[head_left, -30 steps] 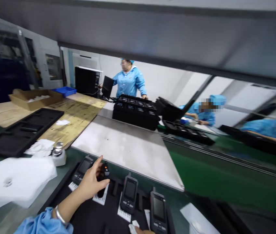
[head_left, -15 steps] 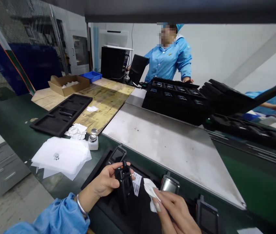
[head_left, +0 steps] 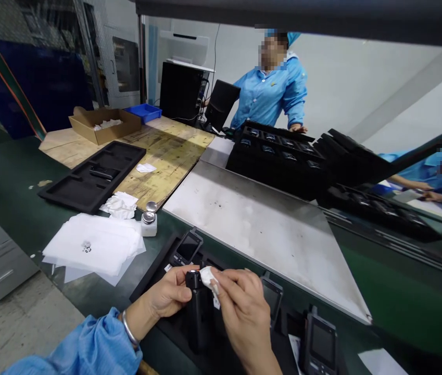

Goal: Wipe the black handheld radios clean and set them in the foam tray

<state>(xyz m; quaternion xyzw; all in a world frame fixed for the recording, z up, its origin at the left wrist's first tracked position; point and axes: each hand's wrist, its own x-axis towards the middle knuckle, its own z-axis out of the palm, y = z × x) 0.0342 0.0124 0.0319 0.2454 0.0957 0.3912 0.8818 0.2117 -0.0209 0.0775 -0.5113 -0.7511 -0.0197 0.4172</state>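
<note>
My left hand [head_left: 172, 292] is closed around the upper part of a black handheld radio [head_left: 198, 317], which stands roughly upright before me. Between the fingers of my right hand [head_left: 244, 307] is a folded white wipe [head_left: 207, 277], pressed against the top of the radio. My right fingers hide part of the radio's far side. Beneath both hands lies a black foam tray, mostly covered. Another radio with a screen [head_left: 188, 247] rests at its far left end. Two more, a partly hidden radio [head_left: 272, 294] and a fully visible radio [head_left: 321, 341], lie to the right.
Left of the hands are a stack of white sheets [head_left: 91, 245], a pump bottle [head_left: 149, 224], crumpled wipes [head_left: 121, 204] and a black foam tray [head_left: 76, 192]. A cardboard box [head_left: 96, 136] stands behind. Across the bench, a person in blue [head_left: 271, 94] is beside stacked black trays [head_left: 271, 166].
My right hand has moved left and brought the wipe against the radio's top. The radio has turned slightly in my left hand. The view has shifted a little.
</note>
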